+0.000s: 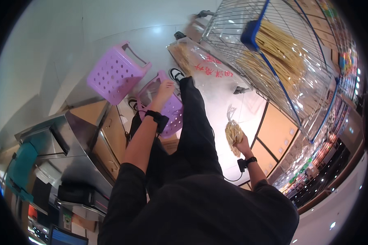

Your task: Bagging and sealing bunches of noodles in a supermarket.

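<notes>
My right hand (242,143) is closed round a clear plastic bag of pale yellow dried sticks (234,132), its twisted top pointing away from me. The sticks look like dried bean curd. My left hand (165,90) has its fingers curled, in front of a pale purple plastic basket (171,116) with round holes. Whether it grips the rim or something small is hidden. At the right, a wire shopping cart (229,30) with blue edging holds long yellow sticks (278,53) in clear plastic.
Another purple perforated basket (114,73) stands on the floor to the left. A large clear bag with red print (208,67) lies beyond my feet. Metal counters (79,130) run along the left, and crowded shelves (310,163) line the right. Blurred feet show behind the cart.
</notes>
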### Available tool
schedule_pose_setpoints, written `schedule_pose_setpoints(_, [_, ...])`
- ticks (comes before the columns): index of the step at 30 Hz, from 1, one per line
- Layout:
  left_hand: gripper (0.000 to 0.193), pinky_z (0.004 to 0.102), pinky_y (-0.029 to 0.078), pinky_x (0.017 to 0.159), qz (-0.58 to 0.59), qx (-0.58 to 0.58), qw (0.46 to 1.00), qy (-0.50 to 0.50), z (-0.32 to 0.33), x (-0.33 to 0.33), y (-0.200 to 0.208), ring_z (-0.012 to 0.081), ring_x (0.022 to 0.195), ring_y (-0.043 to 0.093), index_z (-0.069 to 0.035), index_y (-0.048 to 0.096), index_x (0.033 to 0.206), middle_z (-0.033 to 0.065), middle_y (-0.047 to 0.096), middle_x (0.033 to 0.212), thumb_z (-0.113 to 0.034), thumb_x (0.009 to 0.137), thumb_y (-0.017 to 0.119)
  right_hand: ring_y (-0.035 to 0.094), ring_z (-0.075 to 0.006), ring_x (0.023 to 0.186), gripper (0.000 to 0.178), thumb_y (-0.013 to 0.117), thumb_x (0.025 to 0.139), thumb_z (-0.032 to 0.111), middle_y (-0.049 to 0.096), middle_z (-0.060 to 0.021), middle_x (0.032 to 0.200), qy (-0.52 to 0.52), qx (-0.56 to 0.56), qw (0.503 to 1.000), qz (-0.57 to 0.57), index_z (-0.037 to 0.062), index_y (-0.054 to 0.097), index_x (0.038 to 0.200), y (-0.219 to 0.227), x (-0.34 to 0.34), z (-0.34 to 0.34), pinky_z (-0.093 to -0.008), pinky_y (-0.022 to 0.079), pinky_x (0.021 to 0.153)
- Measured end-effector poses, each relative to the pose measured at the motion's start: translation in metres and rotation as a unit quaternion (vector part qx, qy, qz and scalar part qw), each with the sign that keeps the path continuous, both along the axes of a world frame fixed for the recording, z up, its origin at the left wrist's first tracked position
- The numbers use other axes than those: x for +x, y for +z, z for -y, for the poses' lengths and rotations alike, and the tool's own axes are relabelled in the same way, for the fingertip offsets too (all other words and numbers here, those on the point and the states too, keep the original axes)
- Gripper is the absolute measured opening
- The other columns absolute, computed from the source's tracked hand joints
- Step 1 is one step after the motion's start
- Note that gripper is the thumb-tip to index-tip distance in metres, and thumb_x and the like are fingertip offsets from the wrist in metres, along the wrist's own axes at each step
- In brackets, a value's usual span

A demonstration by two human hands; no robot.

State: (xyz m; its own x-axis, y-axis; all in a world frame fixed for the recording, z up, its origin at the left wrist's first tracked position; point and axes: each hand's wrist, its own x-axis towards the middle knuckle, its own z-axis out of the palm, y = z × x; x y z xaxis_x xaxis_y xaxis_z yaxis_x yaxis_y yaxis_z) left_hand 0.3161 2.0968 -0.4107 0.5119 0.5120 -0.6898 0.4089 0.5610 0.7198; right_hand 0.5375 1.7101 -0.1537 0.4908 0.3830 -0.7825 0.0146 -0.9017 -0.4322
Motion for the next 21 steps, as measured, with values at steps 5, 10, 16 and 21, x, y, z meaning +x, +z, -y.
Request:
schedule_pose_setpoints(5, [0.044,0.0374,0.052,0.089,-0.036,-0.045,0.997,-0.042,0.033,0.056,-0.034,0.0291,0.102,0.067,0.003,0.058,0.123,0.0206,0.068,0.107,-0.011,0.082,0.068,0.058,-0.0252,0.122,0.095,0.066,0.058,-0.017,0.058,-0.0104,0.132,-0.064,-0.035,0.997,-0.033,0.0035,0.040,0.147,-0.088,0.059,0.015,-0.0360,0.050,0.100])
schedule_pose_setpoints(10, [0.074,0.0395,0.044,0.105,-0.080,-0.095,0.992,-0.014,0.035,0.137,-0.080,0.0424,0.122,0.056,0.010,0.039,0.137,0.0294,0.058,0.122,-0.011,0.073,0.072,0.058,-0.0288,0.123,0.100,0.060,0.061,-0.022,0.056,-0.0144,0.135,-0.101,-0.042,0.993,-0.034,0.0029,0.029,0.153,-0.190,0.116,0.024,-0.0374,0.051,0.101])
schedule_pose_setpoints(16, [0.100,0.0378,0.034,0.116,-0.080,0.038,0.992,0.087,0.045,0.215,-0.198,0.0381,0.139,0.040,0.004,0.026,0.149,0.0272,0.043,0.145,-0.004,0.064,0.079,0.059,-0.0338,0.124,0.116,0.068,0.061,-0.022,0.053,-0.0201,0.139,-0.074,-0.036,0.996,-0.042,0.0042,0.009,0.157,-0.291,0.175,0.030,-0.0417,0.057,0.096])
schedule_pose_setpoints(21, [0.099,0.0389,0.043,0.106,-0.033,0.043,0.985,0.162,0.065,0.224,-0.266,0.0308,0.124,0.055,0.002,0.041,0.143,0.0225,0.058,0.129,-0.010,0.058,0.088,0.065,-0.0261,0.106,0.087,0.065,0.058,-0.019,0.062,-0.0108,0.121,-0.064,-0.014,0.998,-0.005,0.0046,0.043,0.139,-0.326,0.164,-0.003,-0.0372,0.058,0.084])
